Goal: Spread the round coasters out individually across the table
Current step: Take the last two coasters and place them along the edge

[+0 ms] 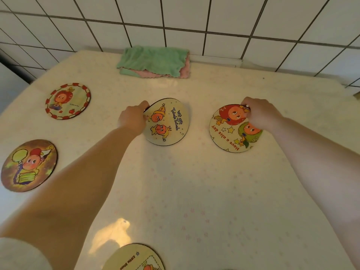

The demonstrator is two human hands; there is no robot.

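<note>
Several round cartoon coasters lie apart on the cream table [194,191]. My left hand [133,120] grips the left edge of the "we are Twinkle Twinkle" coaster [169,123] at the table's middle. My right hand [260,114] grips the upper right edge of the "Have a nice day" coaster [229,131]. A red-bordered coaster [68,101] rests at the far left. Nearer on the left lies a brown coaster [28,165]. One more coaster [134,258] is cut off by the bottom edge.
A folded green and pink cloth [153,62] lies at the table's back edge against the white tiled wall [194,22]. The table's left edge runs close to the two left coasters.
</note>
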